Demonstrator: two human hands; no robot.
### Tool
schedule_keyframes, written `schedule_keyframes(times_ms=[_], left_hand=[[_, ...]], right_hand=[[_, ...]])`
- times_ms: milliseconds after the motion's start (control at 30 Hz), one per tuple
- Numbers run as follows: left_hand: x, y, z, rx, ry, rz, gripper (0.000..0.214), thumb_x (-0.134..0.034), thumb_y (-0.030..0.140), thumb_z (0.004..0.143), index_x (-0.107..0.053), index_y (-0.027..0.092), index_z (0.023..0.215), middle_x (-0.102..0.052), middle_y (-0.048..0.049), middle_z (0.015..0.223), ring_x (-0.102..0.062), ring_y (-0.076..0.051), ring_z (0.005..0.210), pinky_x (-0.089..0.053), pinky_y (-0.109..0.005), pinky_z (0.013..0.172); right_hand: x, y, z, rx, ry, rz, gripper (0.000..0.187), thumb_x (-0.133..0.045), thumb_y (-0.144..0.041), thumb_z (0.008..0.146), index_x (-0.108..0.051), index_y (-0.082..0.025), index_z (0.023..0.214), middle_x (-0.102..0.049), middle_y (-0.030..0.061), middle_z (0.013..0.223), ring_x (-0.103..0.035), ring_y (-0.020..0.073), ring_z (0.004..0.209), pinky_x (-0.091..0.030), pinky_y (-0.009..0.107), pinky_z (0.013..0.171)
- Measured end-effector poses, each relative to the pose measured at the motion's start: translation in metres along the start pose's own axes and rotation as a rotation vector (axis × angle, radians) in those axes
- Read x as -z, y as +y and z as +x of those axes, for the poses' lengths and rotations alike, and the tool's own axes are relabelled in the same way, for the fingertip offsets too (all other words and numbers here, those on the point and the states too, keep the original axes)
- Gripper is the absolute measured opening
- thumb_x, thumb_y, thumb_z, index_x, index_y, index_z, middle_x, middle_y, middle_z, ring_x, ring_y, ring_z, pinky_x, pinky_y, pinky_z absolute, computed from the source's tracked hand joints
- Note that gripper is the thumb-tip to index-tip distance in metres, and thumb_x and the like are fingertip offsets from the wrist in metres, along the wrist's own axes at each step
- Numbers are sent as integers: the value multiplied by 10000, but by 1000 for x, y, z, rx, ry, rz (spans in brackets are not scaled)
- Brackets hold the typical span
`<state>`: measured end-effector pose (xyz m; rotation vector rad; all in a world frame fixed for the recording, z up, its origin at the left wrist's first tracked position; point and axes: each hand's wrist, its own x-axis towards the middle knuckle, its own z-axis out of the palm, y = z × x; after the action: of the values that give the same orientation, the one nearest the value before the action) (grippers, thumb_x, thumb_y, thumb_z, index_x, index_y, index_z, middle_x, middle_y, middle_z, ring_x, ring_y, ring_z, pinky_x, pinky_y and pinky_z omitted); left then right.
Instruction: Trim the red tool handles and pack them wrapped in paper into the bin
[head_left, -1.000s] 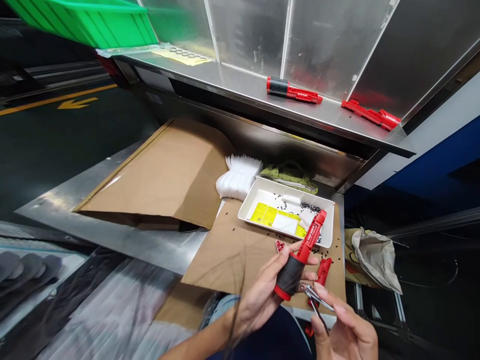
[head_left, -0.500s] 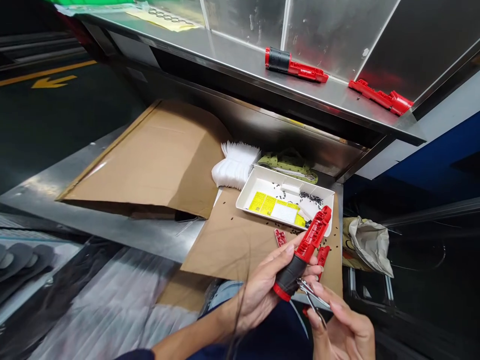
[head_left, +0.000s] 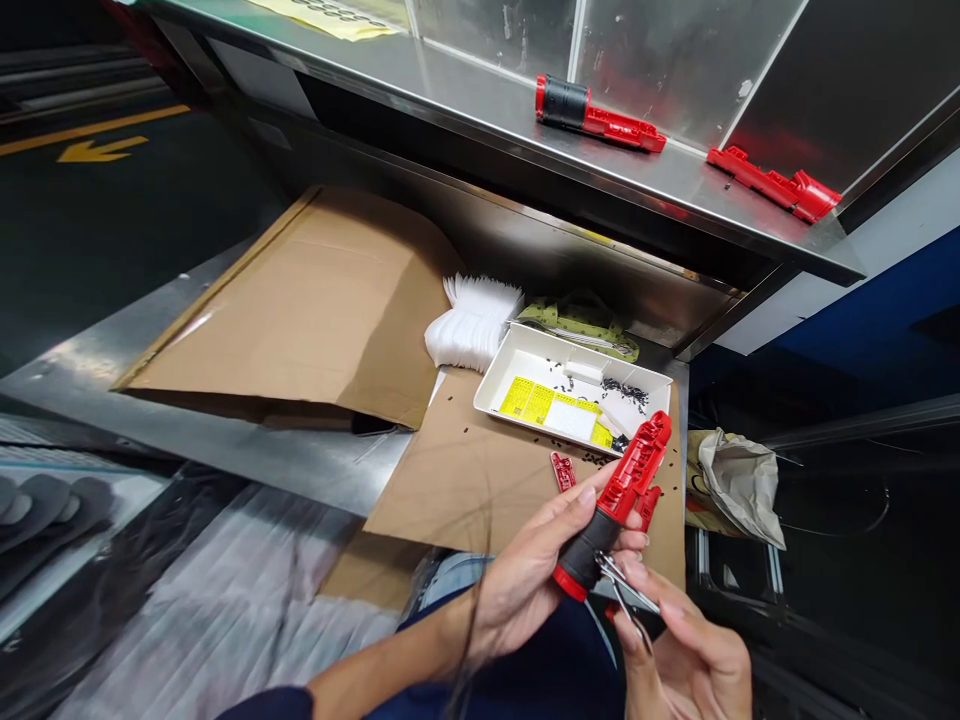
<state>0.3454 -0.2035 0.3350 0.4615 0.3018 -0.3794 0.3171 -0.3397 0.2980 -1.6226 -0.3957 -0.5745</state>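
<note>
Over a brown cardboard sheet (head_left: 442,480), a red plastic tool housing (head_left: 628,487) with a black rubber grip (head_left: 581,548) is being held up, clenched in the left hand (head_left: 525,590), while a pair of metal tweezers (head_left: 626,590) is pinched in the right hand (head_left: 686,655), tips close to the grip's lower end; whether anything is caught between those tips cannot be told at this size. A slip is the main risk here: if the tweezers are squeezed unevenly or the housing is twisted, a tiny part could be flicked away and lost among the small black pieces (head_left: 600,458) already strewn over the cardboard, and a knock from the hands could send a loose red plastic part (head_left: 562,470) sliding off. Just ahead, a white plastic tray (head_left: 495,375) is seen holding a yellow printed label sheet (head_left: 540,408), a white block (head_left: 583,372) and a cluster of small black pieces (head_left: 624,392). Behind the tray, a stack of white fanned sheets (head_left: 472,325) and a yellow-green bag (head_left: 581,330) are lying close by. Higher up, on a stainless steel shelf (head_left: 465,90), a red-and-black assembly (head_left: 600,118) and a red housing half (head_left: 772,185) are laid well apart.
</note>
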Motion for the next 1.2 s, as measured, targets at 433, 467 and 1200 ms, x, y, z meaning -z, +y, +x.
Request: schedule_keyframes(times_ms=[433, 467, 1200], left_hand=[[-3, 0, 3, 13, 21, -43, 584, -836, 436, 766, -689, 228, 1292, -764, -78, 956, -707, -138, 777, -569, -228, 768], [-3, 0, 3, 18, 26, -51, 587, -843, 435, 759, -693, 219, 1284, -763, -80, 953, -705, -139, 786, -570, -235, 778], [-8, 4, 3, 23, 91, -51, 640, -853, 409, 752, -659, 178, 1316, -738, -69, 851, -684, -167, 801, -546, -250, 765]], right_hand=[[14, 3, 8, 96, -94, -41, 270, -718, -60, 858, -616, -206, 1061, -796, 36, 961, -785, 235, 828, -682, 330, 676], [16, 2, 7, 94, -45, -46, 229, -716, -104, 876, -621, -215, 1051, -796, 28, 917, -786, 234, 789, -678, 325, 643], [19, 6, 11, 92, -164, -42, 387, -741, -8, 804, -606, -190, 1118, -781, 81, 1047, -775, 262, 919, -682, 378, 738]])
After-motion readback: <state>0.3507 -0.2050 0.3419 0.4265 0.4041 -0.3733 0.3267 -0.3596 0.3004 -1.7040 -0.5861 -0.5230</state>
